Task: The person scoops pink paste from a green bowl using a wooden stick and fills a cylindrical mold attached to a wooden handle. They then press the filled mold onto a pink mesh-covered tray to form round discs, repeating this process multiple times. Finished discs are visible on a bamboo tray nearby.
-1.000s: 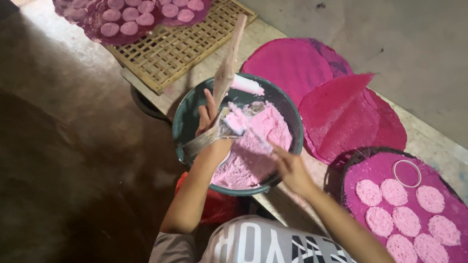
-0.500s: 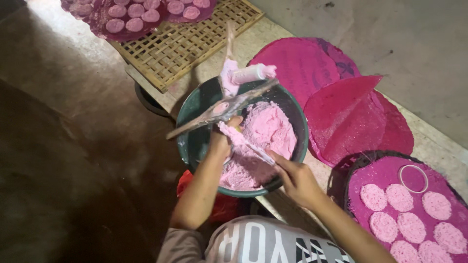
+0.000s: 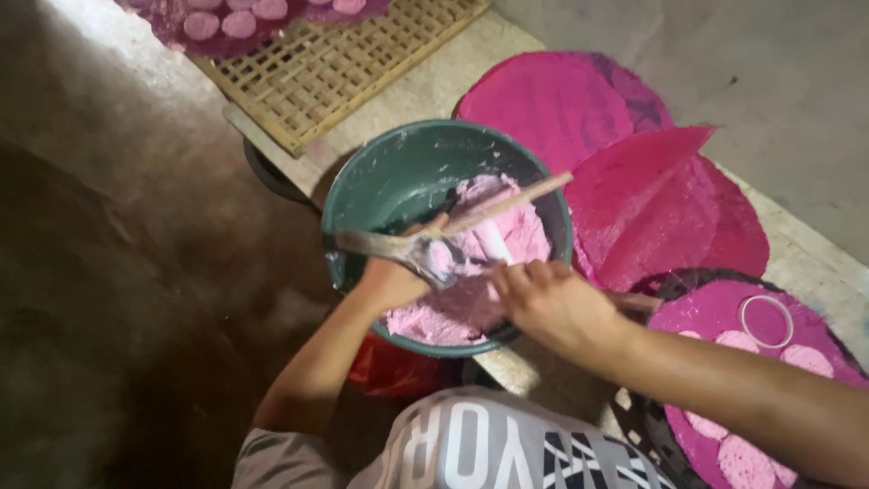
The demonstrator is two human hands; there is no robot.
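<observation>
The person's left hand [image 3: 391, 282] is closed around a flat wooden paddle [image 3: 453, 231] smeared with pink paste, and that paddle has swung down since half a second ago. Then it pointed steeply up over the far rim of the round green plastic basin [image 3: 380, 177]; now it lies low and almost level across the basin, its clean end reaching toward the basin's right rim and its coated end jutting left past the fist. The soft pink dough [image 3: 471, 290] sits heaped in the near right half of the basin, with the far left wall scraped bare. The right hand [image 3: 548, 303] has moved in from the near rim and now curls its fingers over a short pale stick or scraper [image 3: 493, 243] pressed against the dough, just beside the paddle; the fingers are bent close, though exactly how tightly they pinch it cannot be told. The lowered paddle and the second tool meeting it suggest that dough is being worked or scraped off the tools back into the mass.

Round magenta sheets [image 3: 579, 109] overlap at the surface's far right. At the near right edge, a dark round tray [image 3: 674, 281] carries pale pink discs [image 3: 738, 342] and a white ring cutter [image 3: 767, 321]. A woven bamboo rack [image 3: 335, 63] lies at the far left.
</observation>
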